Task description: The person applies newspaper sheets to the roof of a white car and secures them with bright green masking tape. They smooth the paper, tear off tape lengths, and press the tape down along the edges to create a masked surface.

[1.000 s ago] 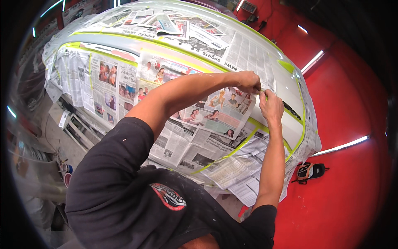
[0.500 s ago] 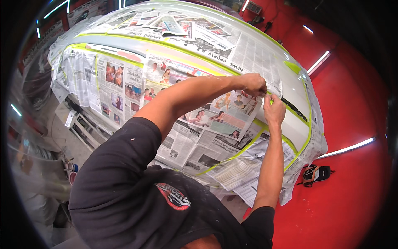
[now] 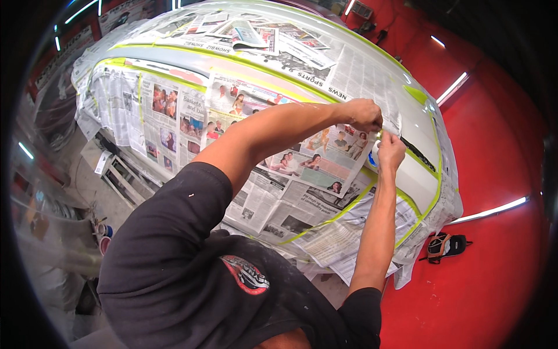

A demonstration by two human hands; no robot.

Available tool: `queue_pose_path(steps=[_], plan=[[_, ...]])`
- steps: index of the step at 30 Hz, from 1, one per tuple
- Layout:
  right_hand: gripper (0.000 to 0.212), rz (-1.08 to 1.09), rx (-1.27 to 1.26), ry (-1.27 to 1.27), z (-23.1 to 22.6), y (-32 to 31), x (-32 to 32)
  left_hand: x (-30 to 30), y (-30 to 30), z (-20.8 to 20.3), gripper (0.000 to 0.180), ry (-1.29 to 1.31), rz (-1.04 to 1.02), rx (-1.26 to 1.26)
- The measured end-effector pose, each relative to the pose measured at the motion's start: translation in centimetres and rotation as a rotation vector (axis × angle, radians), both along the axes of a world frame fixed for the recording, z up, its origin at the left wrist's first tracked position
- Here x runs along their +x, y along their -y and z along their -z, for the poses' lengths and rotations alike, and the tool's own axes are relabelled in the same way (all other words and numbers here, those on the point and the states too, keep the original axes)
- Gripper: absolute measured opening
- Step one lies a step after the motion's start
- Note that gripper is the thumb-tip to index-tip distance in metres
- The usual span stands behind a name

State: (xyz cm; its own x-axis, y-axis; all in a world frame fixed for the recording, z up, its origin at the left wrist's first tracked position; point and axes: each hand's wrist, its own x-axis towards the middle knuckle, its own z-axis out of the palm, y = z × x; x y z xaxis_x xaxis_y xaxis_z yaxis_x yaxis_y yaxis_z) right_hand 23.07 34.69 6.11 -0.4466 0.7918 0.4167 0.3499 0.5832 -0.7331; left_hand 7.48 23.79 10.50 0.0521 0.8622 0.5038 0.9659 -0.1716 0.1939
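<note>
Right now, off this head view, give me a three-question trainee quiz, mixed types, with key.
1. True or false: the left hand is higher in the picture than the right hand.
2. Pick one. The long tape running above the newspaper sheet is: A) red, B) blue, C) yellow-green.
3. Fill in: both hands are near the newspaper sheet's upper-____ corner, as pictured.

Key: 1. True. 2. C. 3. Right.
</note>
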Motion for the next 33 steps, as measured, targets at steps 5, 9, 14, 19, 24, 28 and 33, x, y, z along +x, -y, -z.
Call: queue_pose_path(steps=[5,9,14,19,24,28,33], plan=[[0.03,0.184,-0.358,-0.428,7.0,-8.1,4.6,-0.3,1.8,-3.0,0.024,0.15,0.032,-0.032],[0.023,0.089,-0.529,-0.579,10.6,-7.5,8.3,-1.7,2.8,-3.7,0.031,0.149,0.067,-0.101],[0.03,0.285,-0.547,-0.537,15.5,-6.5,12.3,-1.7,1.5,-3.2,0.036,0.082,0.069,-0.133],[0.025,0.445,-0.557,-0.545,20.9,-5.9,16.5,-1.3,-0.4,-2.7,0.039,0.09,0.082,-0.194],[0.037,0.522,-0.556,-0.413,23.9,-2.6,18.0,-1.5,-0.3,-2.3,0.038,0.109,0.051,-0.225],[0.041,0.566,-0.559,-0.298,27.5,-2.1,20.3,-1.0,-0.8,-2.7,0.037,0.111,0.075,-0.204],[0.094,0.491,-0.923,-0.429,26.8,2.4,20.2,-1.4,-0.6,-2.6,0.037,0.093,0.059,-0.218]])
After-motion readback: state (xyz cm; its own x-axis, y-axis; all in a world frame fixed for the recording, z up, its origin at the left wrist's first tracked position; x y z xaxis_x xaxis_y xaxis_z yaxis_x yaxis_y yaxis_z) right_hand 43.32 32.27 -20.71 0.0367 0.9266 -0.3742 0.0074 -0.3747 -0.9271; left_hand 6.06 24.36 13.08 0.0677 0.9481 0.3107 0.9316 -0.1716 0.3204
